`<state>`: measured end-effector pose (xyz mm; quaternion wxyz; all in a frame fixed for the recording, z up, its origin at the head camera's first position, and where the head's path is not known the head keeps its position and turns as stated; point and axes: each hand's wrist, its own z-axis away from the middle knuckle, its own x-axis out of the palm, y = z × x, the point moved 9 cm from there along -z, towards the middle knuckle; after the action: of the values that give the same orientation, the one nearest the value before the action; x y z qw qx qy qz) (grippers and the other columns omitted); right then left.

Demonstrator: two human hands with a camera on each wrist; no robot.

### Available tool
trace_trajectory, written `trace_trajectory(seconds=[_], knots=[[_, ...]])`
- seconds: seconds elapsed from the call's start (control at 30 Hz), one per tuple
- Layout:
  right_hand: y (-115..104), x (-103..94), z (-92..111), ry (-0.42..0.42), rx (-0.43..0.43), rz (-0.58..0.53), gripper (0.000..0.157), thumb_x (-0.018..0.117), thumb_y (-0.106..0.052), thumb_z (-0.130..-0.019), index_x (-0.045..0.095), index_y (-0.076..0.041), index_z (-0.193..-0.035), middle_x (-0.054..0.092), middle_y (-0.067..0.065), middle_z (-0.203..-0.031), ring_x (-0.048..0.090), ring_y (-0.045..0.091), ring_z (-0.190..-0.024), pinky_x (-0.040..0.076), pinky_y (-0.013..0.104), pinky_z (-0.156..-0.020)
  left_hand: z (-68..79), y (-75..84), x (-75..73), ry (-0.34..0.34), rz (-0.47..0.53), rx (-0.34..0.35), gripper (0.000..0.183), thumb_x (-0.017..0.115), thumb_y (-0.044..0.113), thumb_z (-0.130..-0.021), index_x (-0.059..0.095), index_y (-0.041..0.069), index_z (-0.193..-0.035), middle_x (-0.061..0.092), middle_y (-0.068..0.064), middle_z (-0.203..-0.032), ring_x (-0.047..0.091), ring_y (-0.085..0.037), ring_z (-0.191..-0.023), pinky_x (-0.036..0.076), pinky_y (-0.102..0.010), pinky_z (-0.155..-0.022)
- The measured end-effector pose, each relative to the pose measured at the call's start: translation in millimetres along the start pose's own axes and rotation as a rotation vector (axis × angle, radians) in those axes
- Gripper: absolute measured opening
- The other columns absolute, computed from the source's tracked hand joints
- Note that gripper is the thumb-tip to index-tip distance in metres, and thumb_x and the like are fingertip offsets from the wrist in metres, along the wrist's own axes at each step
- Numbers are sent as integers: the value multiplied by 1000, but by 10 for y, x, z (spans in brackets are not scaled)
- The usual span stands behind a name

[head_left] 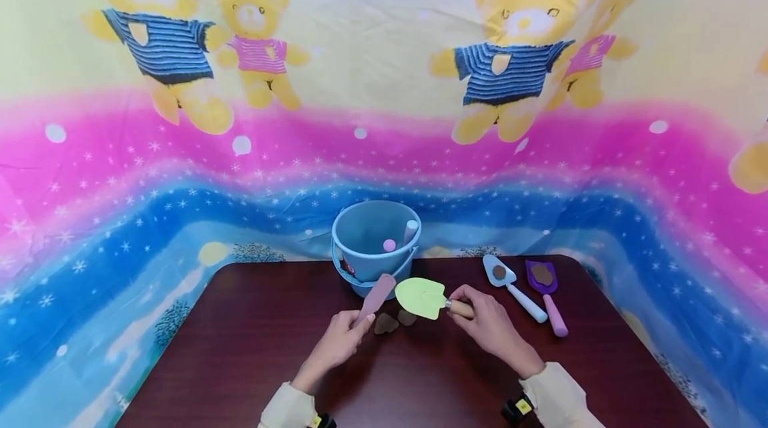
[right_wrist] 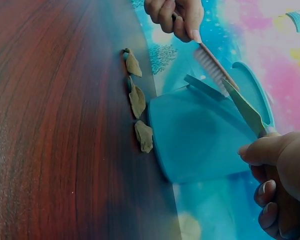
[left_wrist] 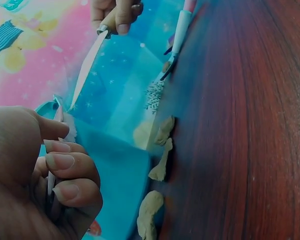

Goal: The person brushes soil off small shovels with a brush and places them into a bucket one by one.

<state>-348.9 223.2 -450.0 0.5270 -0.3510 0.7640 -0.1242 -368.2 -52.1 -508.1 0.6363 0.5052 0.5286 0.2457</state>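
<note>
My left hand [head_left: 342, 340] grips a pink brush [head_left: 377, 296] by its handle; its pale bristles [right_wrist: 210, 70] show in the right wrist view. In my right hand [head_left: 487, 323] is a small trowel with a lime-green blade [head_left: 421, 297], gripped by its short wooden handle [left_wrist: 109, 21]. The blade's tip comes right at the head of the brush, both raised over the table in front of a blue bucket [head_left: 376, 246]. Below them, several brown clay-like lumps [head_left: 386, 324] lie along the bucket's foot. Inside the bucket are a pink ball-like end [head_left: 389, 245] and a light-blue handle [head_left: 411, 231].
At the right back of the dark wooden table [head_left: 420, 381] lie a light-blue trowel [head_left: 527, 301] and a purple trowel with a pink handle [head_left: 555, 315], each with a brown lump on its blade. Behind the table hangs a bear-printed cloth [head_left: 360, 81].
</note>
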Motion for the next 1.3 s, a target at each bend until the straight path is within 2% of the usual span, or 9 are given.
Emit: trace_trajectory(seconds=[0.2,0.37,0.83,1.03,1.07,1.23,1.3], knots=[[44,73,2,-30,23,11,28,84,-13,-84,65,-25,-102,65,-10,-88,52,6,-70,43,26,-63,46,24,-15,-12,16,-32,44,54,37,-106,61,-5,-95,47,1,-61,42,-12,-47,37,-25,-45],[27,120,-16,-23,17,23,30,85,-13,-83,65,-27,-101,64,-11,-87,51,7,-71,42,27,-64,49,84,-3,-20,31,-23,41,54,38,-106,61,-2,-98,47,0,-61,42,-12,-48,37,-24,-46],[-103,324,-62,-79,2,-3,29,85,-18,-83,65,-31,-99,65,-16,-87,54,4,-73,44,28,-67,-30,290,281,-101,105,27,36,55,36,-106,64,2,-101,46,1,-60,40,-9,-47,37,-22,-46],[-160,329,-63,-71,-8,6,28,85,-19,-83,65,-30,-100,65,-15,-89,54,5,-74,44,28,-68,-49,266,359,-116,54,12,37,55,41,-105,61,7,-94,47,2,-60,42,-10,-47,39,-23,-47],[-166,321,-64,-67,-9,7,28,86,-19,-83,65,-30,-100,65,-15,-89,54,6,-74,44,28,-67,-52,256,360,-114,49,10,38,55,41,-105,62,5,-94,48,2,-59,43,-10,-47,39,-24,-47],[-166,272,-64,-44,-5,9,30,86,-18,-82,65,-30,-99,64,-15,-87,53,6,-72,43,27,-66,-69,201,328,-95,59,-2,43,55,37,-106,64,-4,-105,47,1,-60,42,-11,-47,39,-24,-46],[-158,263,-61,-43,-3,3,30,86,-17,-82,66,-30,-99,64,-14,-87,53,6,-71,43,27,-65,-69,164,305,-91,64,-15,42,55,36,-106,65,-4,-111,47,1,-60,42,-11,-48,38,-24,-46]])
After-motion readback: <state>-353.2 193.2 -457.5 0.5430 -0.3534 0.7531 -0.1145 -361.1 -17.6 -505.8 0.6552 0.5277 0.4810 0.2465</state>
